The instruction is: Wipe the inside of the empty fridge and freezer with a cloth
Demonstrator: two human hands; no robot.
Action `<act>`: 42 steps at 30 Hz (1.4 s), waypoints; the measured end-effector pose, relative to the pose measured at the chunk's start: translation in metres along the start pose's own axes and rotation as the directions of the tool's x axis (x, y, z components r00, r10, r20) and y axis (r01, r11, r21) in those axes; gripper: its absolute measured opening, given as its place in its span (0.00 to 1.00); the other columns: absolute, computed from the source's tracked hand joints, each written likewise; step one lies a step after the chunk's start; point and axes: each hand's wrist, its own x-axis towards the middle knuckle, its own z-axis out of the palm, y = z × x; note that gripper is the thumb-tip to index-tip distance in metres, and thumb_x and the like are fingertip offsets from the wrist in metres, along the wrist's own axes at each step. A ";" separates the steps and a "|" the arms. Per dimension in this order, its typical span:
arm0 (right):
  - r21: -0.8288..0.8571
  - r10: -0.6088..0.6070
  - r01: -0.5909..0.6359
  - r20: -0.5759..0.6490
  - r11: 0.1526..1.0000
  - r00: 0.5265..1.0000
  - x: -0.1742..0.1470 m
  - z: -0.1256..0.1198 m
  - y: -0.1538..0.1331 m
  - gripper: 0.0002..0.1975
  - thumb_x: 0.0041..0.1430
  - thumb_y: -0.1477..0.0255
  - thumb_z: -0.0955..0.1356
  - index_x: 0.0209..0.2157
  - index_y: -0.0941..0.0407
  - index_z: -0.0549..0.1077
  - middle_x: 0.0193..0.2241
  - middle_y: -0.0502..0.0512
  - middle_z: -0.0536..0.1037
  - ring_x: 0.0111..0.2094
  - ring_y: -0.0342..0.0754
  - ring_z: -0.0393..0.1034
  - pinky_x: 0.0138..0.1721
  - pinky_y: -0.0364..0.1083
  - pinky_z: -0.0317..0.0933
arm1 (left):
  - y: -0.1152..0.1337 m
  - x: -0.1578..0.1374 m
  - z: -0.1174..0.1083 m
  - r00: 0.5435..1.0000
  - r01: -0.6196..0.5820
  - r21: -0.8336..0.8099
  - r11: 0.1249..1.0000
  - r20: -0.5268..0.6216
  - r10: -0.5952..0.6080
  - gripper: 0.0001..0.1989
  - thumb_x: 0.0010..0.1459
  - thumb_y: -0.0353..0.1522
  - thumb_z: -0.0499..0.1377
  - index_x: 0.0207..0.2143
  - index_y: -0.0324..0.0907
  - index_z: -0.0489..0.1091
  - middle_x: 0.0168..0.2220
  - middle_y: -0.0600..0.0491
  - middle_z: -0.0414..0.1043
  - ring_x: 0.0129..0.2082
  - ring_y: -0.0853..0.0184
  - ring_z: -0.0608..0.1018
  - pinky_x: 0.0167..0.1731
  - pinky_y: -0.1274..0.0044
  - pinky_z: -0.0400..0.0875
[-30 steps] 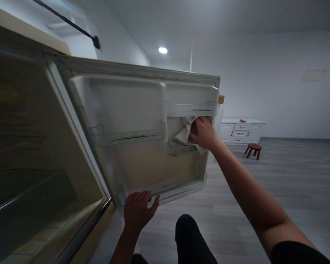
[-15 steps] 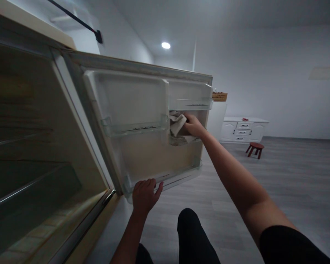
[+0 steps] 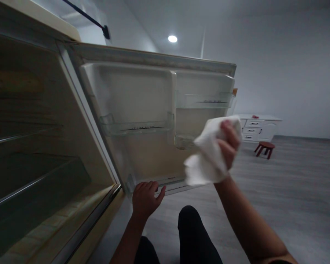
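Observation:
My right hand point(image 3: 228, 145) is closed round a white cloth point(image 3: 205, 157), which hangs loosely in front of the open refrigerator door point(image 3: 143, 152). Motion blurs the cloth and the fingers a little. Down at the door's bottom, my left hand point(image 3: 146, 200) grips the rim of the lowest door shelf point(image 3: 178, 186), its fingers hooked over and its thumb to the right. Higher on the door are a clear middle shelf point(image 3: 137, 127) and an upper right shelf point(image 3: 203, 99). The cloth partly covers a small clear shelf point(image 3: 183, 142).
To the left stands the dark refrigerator interior point(image 3: 30, 165) with glass shelves. A white cabinet point(image 3: 260, 126) and a small red-brown stool point(image 3: 264, 148) are off to the right on the grey floor point(image 3: 299, 190). My knees are below the door.
My right hand has drawn the cloth out of the small door shelf, toward me and to the right. The door has swung slightly wider. My left hand keeps its place on the lowest shelf.

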 end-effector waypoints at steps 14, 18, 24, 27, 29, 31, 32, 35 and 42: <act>-0.267 -0.007 0.145 0.458 0.953 0.889 0.006 0.027 0.014 0.22 0.60 0.77 0.69 0.56 0.57 0.69 0.52 0.62 0.73 0.53 0.59 0.66 0.55 0.53 0.65 | -0.006 -0.003 0.003 1.000 -0.015 -0.042 0.999 -0.016 0.014 0.16 0.64 0.41 0.59 0.25 0.44 0.66 0.22 0.57 0.69 0.26 0.65 0.73 0.40 0.69 0.64; -0.357 0.044 0.094 0.357 0.929 0.933 -0.008 0.027 0.059 0.20 0.56 0.78 0.69 0.51 0.57 0.71 0.50 0.62 0.74 0.53 0.58 0.66 0.52 0.52 0.65 | -0.003 0.001 0.009 1.000 -0.010 -0.018 1.000 -0.017 0.010 0.16 0.64 0.41 0.59 0.25 0.44 0.66 0.23 0.56 0.69 0.26 0.64 0.73 0.39 0.69 0.63; -0.388 0.064 -0.051 0.021 0.920 0.998 -0.027 0.052 0.094 0.19 0.53 0.76 0.68 0.49 0.57 0.70 0.47 0.63 0.75 0.51 0.57 0.65 0.62 0.62 0.55 | -0.001 0.008 0.016 0.999 -0.010 0.014 1.000 -0.047 0.011 0.17 0.64 0.42 0.59 0.25 0.44 0.66 0.22 0.56 0.68 0.26 0.64 0.73 0.37 0.69 0.62; -0.365 0.098 -0.095 -0.013 0.926 0.995 -0.025 0.062 0.081 0.19 0.52 0.76 0.67 0.48 0.58 0.70 0.48 0.64 0.75 0.51 0.58 0.65 0.64 0.64 0.52 | 0.000 0.010 0.018 0.998 -0.008 0.026 1.000 -0.059 0.010 0.17 0.64 0.42 0.59 0.25 0.44 0.66 0.22 0.56 0.69 0.26 0.64 0.74 0.37 0.69 0.62; -0.378 0.090 -0.093 -0.024 0.921 0.996 -0.022 0.066 0.065 0.19 0.53 0.75 0.66 0.48 0.57 0.70 0.48 0.64 0.75 0.52 0.58 0.66 0.65 0.65 0.49 | 0.001 0.009 0.018 0.998 -0.005 0.027 1.000 -0.061 0.007 0.17 0.64 0.42 0.59 0.24 0.44 0.66 0.22 0.56 0.69 0.26 0.63 0.74 0.37 0.69 0.62; -0.374 0.049 -0.047 -0.004 0.926 0.999 -0.020 0.069 0.052 0.20 0.55 0.73 0.67 0.51 0.57 0.70 0.50 0.63 0.75 0.54 0.58 0.66 0.66 0.65 0.48 | 0.001 0.009 0.018 0.998 0.000 0.022 1.000 -0.058 0.001 0.17 0.64 0.42 0.59 0.24 0.44 0.66 0.22 0.55 0.69 0.26 0.63 0.74 0.37 0.69 0.62; -0.359 0.020 -0.010 0.023 0.933 1.000 -0.020 0.070 0.049 0.21 0.56 0.73 0.67 0.53 0.57 0.69 0.51 0.63 0.75 0.55 0.58 0.67 0.66 0.64 0.49 | 0.001 0.009 0.018 0.999 0.003 0.018 1.000 -0.052 -0.002 0.17 0.64 0.42 0.59 0.24 0.44 0.66 0.22 0.56 0.69 0.26 0.63 0.74 0.37 0.69 0.62; -0.308 -0.043 0.082 0.131 0.948 0.990 -0.021 0.067 0.057 0.26 0.59 0.74 0.67 0.59 0.56 0.66 0.54 0.62 0.73 0.58 0.55 0.66 0.65 0.58 0.57 | 0.001 0.008 0.015 1.000 0.005 0.012 1.000 -0.029 -0.005 0.17 0.65 0.42 0.59 0.25 0.44 0.66 0.22 0.56 0.69 0.26 0.64 0.73 0.38 0.69 0.63; -0.157 0.076 -0.065 0.062 0.986 0.995 -0.047 0.040 0.102 0.30 0.66 0.69 0.63 0.68 0.58 0.59 0.67 0.69 0.60 0.72 0.60 0.47 0.67 0.64 0.53 | 0.004 0.009 0.012 0.999 0.032 0.017 0.999 0.013 -0.032 0.17 0.66 0.41 0.58 0.25 0.45 0.66 0.23 0.57 0.70 0.27 0.65 0.74 0.39 0.69 0.63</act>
